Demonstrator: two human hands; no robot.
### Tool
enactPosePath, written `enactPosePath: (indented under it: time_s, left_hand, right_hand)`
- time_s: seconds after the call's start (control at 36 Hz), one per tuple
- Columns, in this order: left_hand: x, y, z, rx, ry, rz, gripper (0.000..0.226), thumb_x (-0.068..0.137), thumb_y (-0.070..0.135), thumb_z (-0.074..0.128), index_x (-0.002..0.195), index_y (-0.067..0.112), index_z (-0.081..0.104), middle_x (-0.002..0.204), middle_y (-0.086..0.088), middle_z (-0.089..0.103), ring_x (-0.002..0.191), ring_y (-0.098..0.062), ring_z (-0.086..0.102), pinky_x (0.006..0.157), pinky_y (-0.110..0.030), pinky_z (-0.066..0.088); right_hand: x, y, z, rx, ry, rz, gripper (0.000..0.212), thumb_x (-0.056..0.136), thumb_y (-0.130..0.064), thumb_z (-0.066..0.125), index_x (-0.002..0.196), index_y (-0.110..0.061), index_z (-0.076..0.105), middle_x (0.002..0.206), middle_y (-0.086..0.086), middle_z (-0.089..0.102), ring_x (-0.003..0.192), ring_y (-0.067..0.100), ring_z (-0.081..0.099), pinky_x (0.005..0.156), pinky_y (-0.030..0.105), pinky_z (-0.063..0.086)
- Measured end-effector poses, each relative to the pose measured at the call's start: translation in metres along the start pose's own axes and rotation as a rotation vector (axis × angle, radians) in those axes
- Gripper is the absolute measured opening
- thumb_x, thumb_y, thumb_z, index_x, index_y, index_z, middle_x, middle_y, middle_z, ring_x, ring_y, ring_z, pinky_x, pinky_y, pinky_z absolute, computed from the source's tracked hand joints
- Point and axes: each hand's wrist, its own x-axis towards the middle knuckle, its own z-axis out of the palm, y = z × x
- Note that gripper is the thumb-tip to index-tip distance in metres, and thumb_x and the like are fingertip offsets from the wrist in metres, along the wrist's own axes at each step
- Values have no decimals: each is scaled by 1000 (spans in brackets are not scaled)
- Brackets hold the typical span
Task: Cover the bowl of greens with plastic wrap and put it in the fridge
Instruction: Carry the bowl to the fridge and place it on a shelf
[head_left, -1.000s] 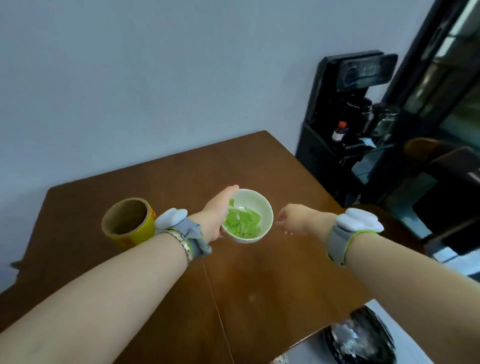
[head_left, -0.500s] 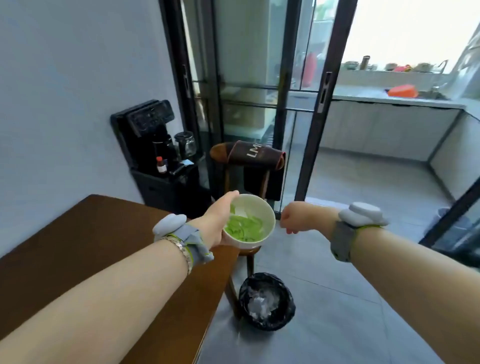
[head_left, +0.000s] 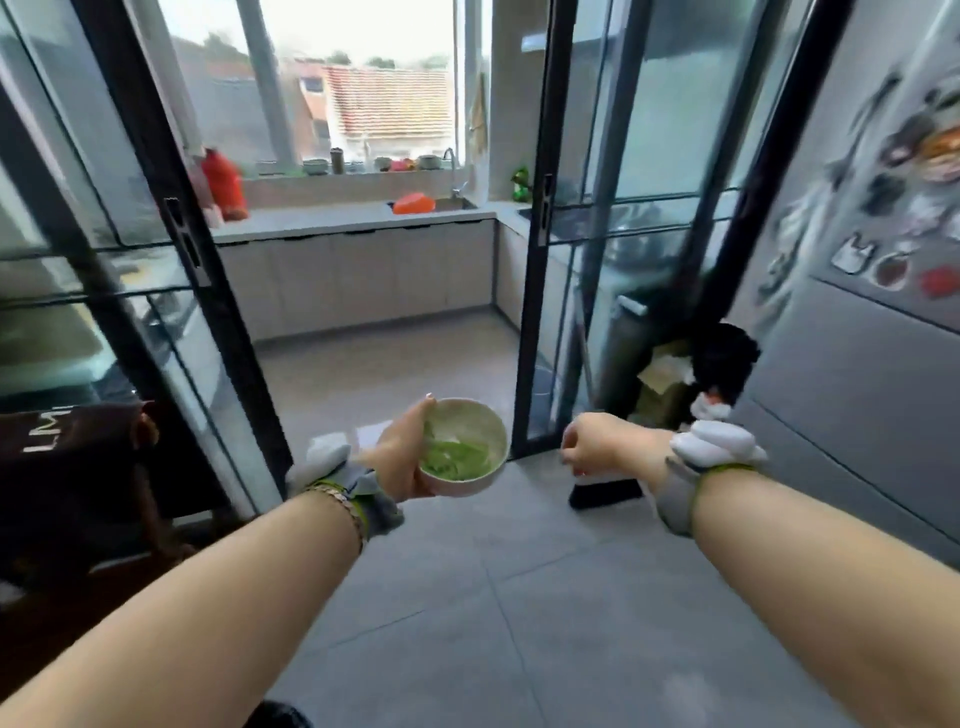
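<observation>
My left hand (head_left: 402, 457) grips a small white bowl of greens (head_left: 464, 448) by its left rim, held up over the grey tile floor. Whether plastic wrap lies over the bowl I cannot tell; the image is blurred. My right hand (head_left: 597, 449) hangs loosely curled and empty a little to the right of the bowl, not touching it. The grey fridge (head_left: 852, 374), its door dotted with magnets, stands shut along the right edge, just beyond my right wrist.
Black-framed glass sliding doors (head_left: 540, 249) stand open ahead onto a kitchen with a counter (head_left: 363, 221) and sink. A chair with a dark cloth (head_left: 78, 467) is at the left. A dark bag and boxes (head_left: 691, 374) sit by the fridge's foot.
The view has swung right from the wooden table and the wrap roll to the glass doors and the fridge. The bowl stays in my left hand; my right hand stays empty beside it.
</observation>
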Motion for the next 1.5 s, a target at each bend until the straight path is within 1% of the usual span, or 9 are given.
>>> enactPosePath:
  time_s: [0.17,0.36,0.47,0.92,1.03,1.25,1.36,1.45,1.5]
  left_hand:
    - [61,26,158,46,-106,-4,33,94,46,49,89,13,52,82,-14,62,68,-29,61,54,-39,54]
    - [154,60,308,219,-217,1,41,91,48,54,110,12,54,87,-12,65,70,-29,63,59,-37,50]
    - [204,85,390,310,-295,-16,32,93,47,51,90,15,52,78,-9,62,64,-26,61,56,-36,49]
    - [378,177,658,421,-442,-11,36,91,47,54,78,14,55,76,-8,62,63,-25,60,61,-36,50]
    - [428,190,703,423,-429,8,39,86,53,57,81,15,58,85,-10,67,82,-31,66,86,-45,54]
    - [520,241,788,423,-398,-32,49,82,58,58,107,16,60,102,-12,70,97,-33,67,95,-50,49]
    - [526,252,799,415,-397,1,36,87,53,56,89,17,55,88,-9,65,90,-31,65,92,-45,52]
    - [558,261,815,427,-432,0,35,89,50,55,84,16,55,82,-9,63,73,-28,62,82,-41,53]
    - [570,262,818,458,-476,-40,36,89,50,56,90,14,58,85,-10,66,74,-29,64,80,-41,54]
  right_hand:
    - [30,137,-55,71,59,148,27,86,-10,47,91,-3,72,96,12,74,74,20,59,70,25,47]
    - [87,269,-106,110,128,310,26,85,-9,46,78,-2,69,89,13,72,75,26,59,59,24,43]
    - [121,330,-142,104,162,408,34,89,-11,42,94,8,69,100,24,70,75,27,53,48,17,36]
    - [277,545,-286,-7,305,619,30,85,-8,44,99,-1,69,108,19,69,100,33,64,86,35,53]
    - [325,586,-315,-47,363,571,31,90,-9,39,104,5,63,127,29,55,108,40,59,91,40,49]
    - [427,633,-404,-632,473,396,30,89,-8,42,108,-6,66,111,11,66,111,32,55,99,40,41]
    - [453,656,-404,-602,560,645,31,93,-16,42,117,-14,62,120,1,63,120,17,51,102,11,25]
    - [455,648,-409,-381,252,755,31,77,-50,48,87,-35,74,90,-24,71,96,-14,58,95,6,21]
    - [473,654,-403,-521,170,699,30,95,-24,42,118,-21,62,124,-4,63,124,13,49,111,25,23]
